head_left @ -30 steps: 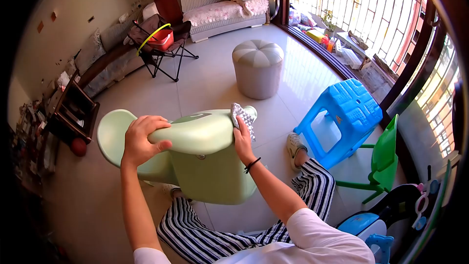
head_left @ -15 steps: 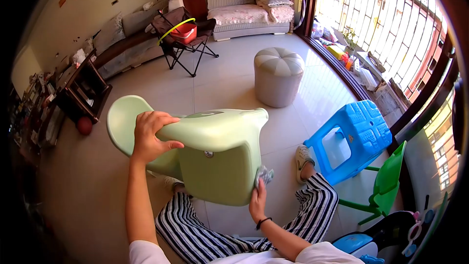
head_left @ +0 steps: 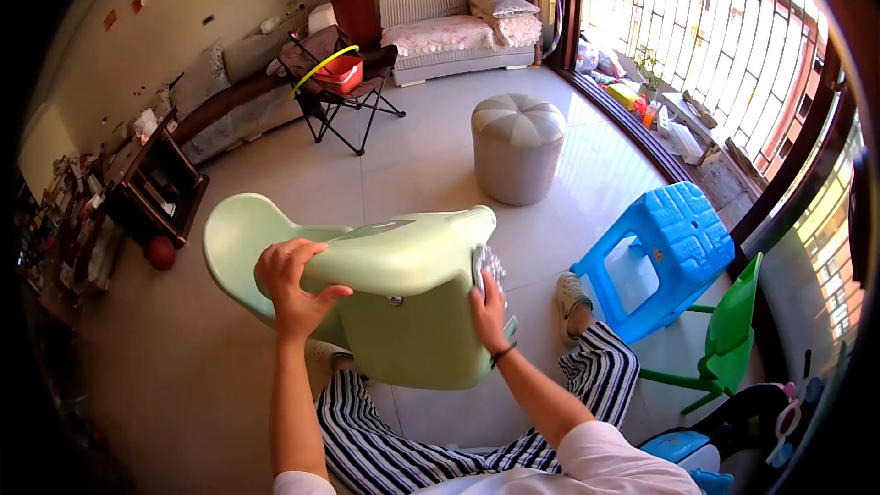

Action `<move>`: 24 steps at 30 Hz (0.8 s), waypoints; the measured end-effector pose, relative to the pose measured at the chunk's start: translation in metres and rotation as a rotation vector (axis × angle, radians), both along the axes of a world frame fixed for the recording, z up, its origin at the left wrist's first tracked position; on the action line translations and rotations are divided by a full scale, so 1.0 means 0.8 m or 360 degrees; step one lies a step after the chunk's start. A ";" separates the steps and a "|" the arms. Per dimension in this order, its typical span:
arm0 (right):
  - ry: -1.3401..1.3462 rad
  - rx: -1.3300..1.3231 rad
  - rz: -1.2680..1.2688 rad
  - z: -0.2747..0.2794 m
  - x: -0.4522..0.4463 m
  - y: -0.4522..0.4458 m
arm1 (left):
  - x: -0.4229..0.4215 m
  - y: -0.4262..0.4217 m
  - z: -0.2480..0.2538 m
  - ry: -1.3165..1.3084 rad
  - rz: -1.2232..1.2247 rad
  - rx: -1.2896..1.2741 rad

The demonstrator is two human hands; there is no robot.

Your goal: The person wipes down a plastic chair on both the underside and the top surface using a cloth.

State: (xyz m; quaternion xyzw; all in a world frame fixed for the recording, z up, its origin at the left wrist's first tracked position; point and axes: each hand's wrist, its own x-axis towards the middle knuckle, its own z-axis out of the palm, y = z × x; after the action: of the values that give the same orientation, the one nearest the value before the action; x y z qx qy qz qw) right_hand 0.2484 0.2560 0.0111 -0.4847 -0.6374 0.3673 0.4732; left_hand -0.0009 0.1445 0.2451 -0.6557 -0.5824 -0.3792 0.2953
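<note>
A light green moulded plastic child's seat (head_left: 412, 335) is held up tilted in front of my striped trouser legs, its rounded back at the left. My left hand (head_left: 295, 289) grips its upper edge, thumb on the near side and fingers over the top. My right hand (head_left: 490, 316) presses a crumpled grey-and-white cloth (head_left: 489, 266) against the right edge of the seat, near its upper corner. Parts of the cloth are hidden by the fingers.
To the right are a blue plastic stool (head_left: 674, 238) and a green chair (head_left: 729, 348). A round pouf (head_left: 518, 156) stands ahead on the tiles. Farther back is a folding chair (head_left: 312, 60) with a red basket (head_left: 339, 75). A dark wooden stand (head_left: 160, 183) is at left.
My right hand has moved the cloth up along the seat's right edge. My left hand has shifted slightly down and right, still gripping the seat, which has tilted a little.
</note>
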 end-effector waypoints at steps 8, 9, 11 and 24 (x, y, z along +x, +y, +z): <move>0.0029 -0.0464 -0.0186 -0.063 0.055 -0.174 | 0.003 0.008 0.003 -0.0048 -0.0014 -0.0040; 0.0110 -0.0469 -0.0174 -0.060 0.053 -0.162 | 0.002 0.007 0.003 -0.0062 -0.0008 -0.0048; 0.0291 -0.0372 -0.0125 -0.044 0.042 -0.128 | -0.003 0.001 0.003 -0.0076 -0.0021 -0.0065; 0.0311 0.0268 0.0239 0.022 -0.023 0.010 | -0.040 -0.084 0.000 -0.0323 -0.0068 -0.0343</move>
State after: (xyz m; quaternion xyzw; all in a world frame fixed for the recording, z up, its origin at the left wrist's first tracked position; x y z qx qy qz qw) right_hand 0.2301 0.2639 0.0284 -0.3560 -0.6512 0.3923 0.5433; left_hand -0.0326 0.0772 0.2450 -0.6542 -0.6323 -0.3851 0.1547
